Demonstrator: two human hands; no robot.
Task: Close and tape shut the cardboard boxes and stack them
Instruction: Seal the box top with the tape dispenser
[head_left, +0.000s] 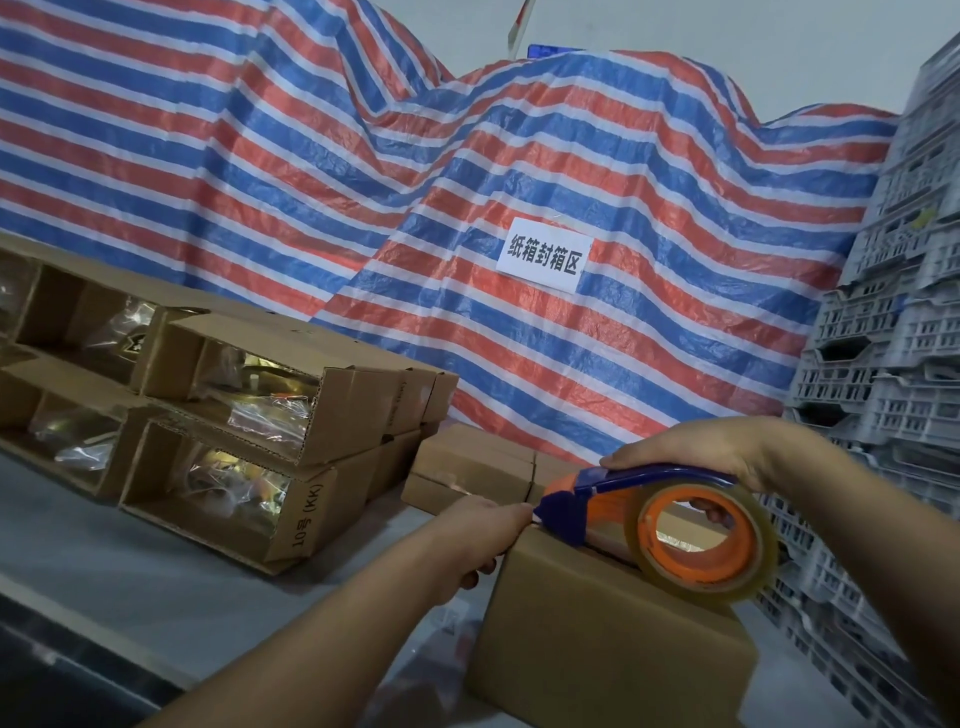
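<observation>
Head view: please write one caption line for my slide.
Right hand runs a tape dispenser along a closed cardboard box; left hand steadies its edge.

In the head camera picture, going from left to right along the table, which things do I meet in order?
Stacked open brown cardboard boxes → left hand → blue and orange tape dispenser with clear tape roll → stacked grey plastic crates.

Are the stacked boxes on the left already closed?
No, the stacked boxes lie with open ends facing the camera, plastic-wrapped contents showing inside.
</observation>
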